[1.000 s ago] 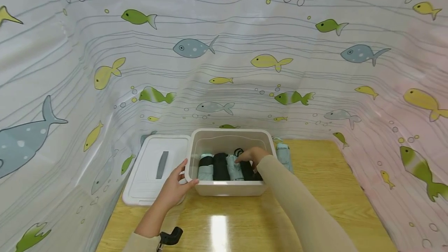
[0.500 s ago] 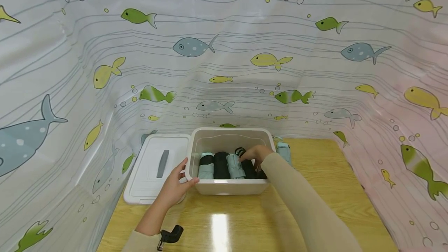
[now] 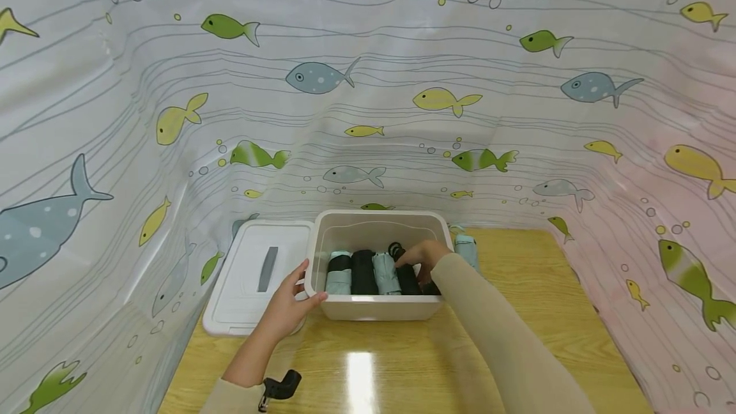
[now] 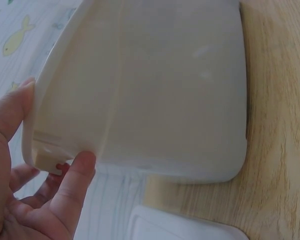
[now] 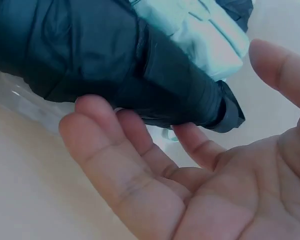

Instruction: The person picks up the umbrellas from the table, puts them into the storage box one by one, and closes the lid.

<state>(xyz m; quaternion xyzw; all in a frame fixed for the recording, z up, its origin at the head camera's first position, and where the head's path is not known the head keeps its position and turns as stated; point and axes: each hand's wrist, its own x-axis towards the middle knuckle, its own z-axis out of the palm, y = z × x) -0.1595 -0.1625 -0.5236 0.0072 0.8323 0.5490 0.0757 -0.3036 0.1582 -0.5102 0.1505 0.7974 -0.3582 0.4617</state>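
Observation:
A white plastic storage box [image 3: 379, 309] stands on the table with a row of folded umbrellas inside. My left hand [image 3: 287, 305] pinches its left rim, thumb at the near corner; in the left wrist view the fingers wrap the rim beside the box wall [image 4: 175, 90]. Inside, at the right end, my right hand [image 3: 424, 254] reaches down. Its fingertips touch the side of a black folded umbrella [image 5: 105, 60], while the thumb stays apart from it. Left of that lie a pale blue umbrella [image 3: 386, 273], a black one [image 3: 363, 273] and a pale blue one with a dark band [image 3: 338, 273].
The white lid [image 3: 244, 280] with a grey handle lies left of the box. Another pale blue folded umbrella [image 3: 467, 251] lies on the wooden table [image 3: 540, 312] just right of it. A fish-print curtain [image 3: 397, 165] encloses the back and sides.
My right hand has moved slightly right inside the box, and more of the black umbrella beside it shows. The left hand keeps its hold on the rim.

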